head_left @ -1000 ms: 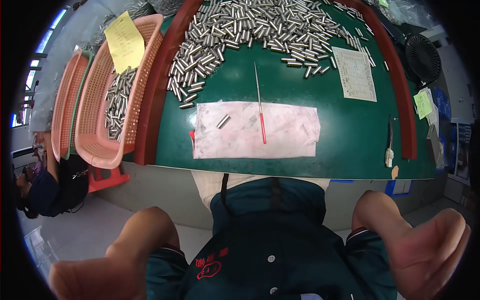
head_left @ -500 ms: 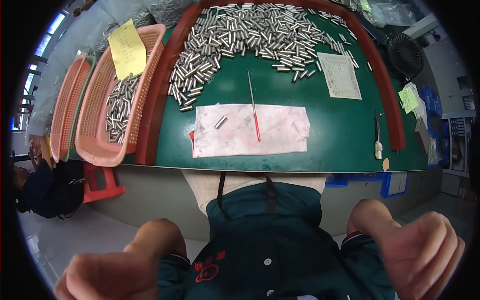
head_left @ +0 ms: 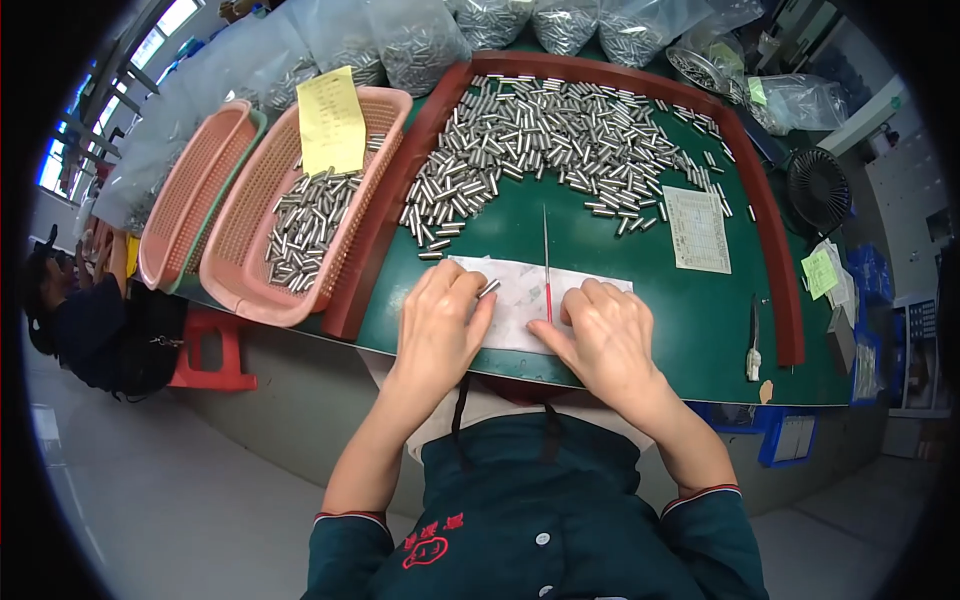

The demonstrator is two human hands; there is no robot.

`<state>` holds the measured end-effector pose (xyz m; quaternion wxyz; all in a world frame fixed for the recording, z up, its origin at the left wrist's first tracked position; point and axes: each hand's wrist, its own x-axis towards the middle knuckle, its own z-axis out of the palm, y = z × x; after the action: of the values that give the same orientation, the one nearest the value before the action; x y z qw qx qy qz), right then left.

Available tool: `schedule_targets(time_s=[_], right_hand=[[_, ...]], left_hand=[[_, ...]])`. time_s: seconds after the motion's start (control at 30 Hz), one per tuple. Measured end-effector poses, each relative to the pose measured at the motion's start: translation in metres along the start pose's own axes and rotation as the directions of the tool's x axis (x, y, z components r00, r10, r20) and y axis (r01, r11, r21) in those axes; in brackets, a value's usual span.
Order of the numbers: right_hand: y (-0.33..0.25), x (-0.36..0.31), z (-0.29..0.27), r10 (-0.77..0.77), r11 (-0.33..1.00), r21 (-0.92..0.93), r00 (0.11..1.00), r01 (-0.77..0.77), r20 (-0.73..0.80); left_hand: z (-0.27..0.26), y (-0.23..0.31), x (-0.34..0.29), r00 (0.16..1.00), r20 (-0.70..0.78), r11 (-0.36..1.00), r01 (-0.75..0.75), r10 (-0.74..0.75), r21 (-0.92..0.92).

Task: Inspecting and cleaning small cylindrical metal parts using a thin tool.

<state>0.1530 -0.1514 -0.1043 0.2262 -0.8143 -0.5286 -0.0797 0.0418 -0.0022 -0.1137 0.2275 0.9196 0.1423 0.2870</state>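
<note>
On a pale, stained cloth [head_left: 515,336] lie a short metal pin [head_left: 489,287] and a slim needle file [head_left: 548,292] with a red handle. My left hand [head_left: 438,318] rests over the cloth's left part, thumb and forefinger apart, with the pin right at their tips; a firm grip on it is not visible. My right hand [head_left: 612,335] is over the right part of the cloth. Its thumb tip reaches the lower end of the file's handle, while the forefinger stays apart from the handle. Both hands hide parts of the cloth.
Many loose metal pins [head_left: 560,135] spread over the green tabletop [head_left: 690,330], inside a red-brown raised border [head_left: 775,270]. A pink basket [head_left: 235,255] with pins stands left. Rightward are a paper sheet [head_left: 697,230], a knife-like tool [head_left: 754,345] and a black fan [head_left: 818,188].
Both hands have come up from near my body onto the cloth, and their fingers have opened. The view has shifted, so the table appears lower; pin and file appear unmoved on the cloth.
</note>
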Motion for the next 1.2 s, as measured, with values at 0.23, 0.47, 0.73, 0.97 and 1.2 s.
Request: schedule_targets(time_s=[0.23,0.47,0.73,0.97,1.2], right_hand=[[0.001,0.0,0.011,0.055,0.998,-0.038,0.996,-0.053,0.075],[0.005,-0.001,0.015,0.059,0.998,-0.032,0.997,-0.058,0.042],[0.043,-0.015,-0.038,0.215,0.926,0.357,0.947,-0.121,-0.237],[0.067,0.008,-0.068,0.457,0.735,0.672,0.795,-0.086,-0.398],[0.103,0.054,-0.061,0.589,0.524,0.846,0.676,0.098,-0.443]], left_hand=[[0.013,-0.003,0.003,0.996,0.076,0.99,0.025,-0.036,0.139],[0.015,-0.007,-0.001,0.992,0.124,0.996,0.014,-0.025,0.086],[0.017,0.003,0.012,0.985,0.174,0.994,-0.019,0.0,0.107],[0.012,0.012,0.067,0.97,0.237,0.944,0.131,-0.058,-0.304],[0.064,-0.001,0.134,0.819,0.555,0.089,0.569,-0.147,-0.817]])
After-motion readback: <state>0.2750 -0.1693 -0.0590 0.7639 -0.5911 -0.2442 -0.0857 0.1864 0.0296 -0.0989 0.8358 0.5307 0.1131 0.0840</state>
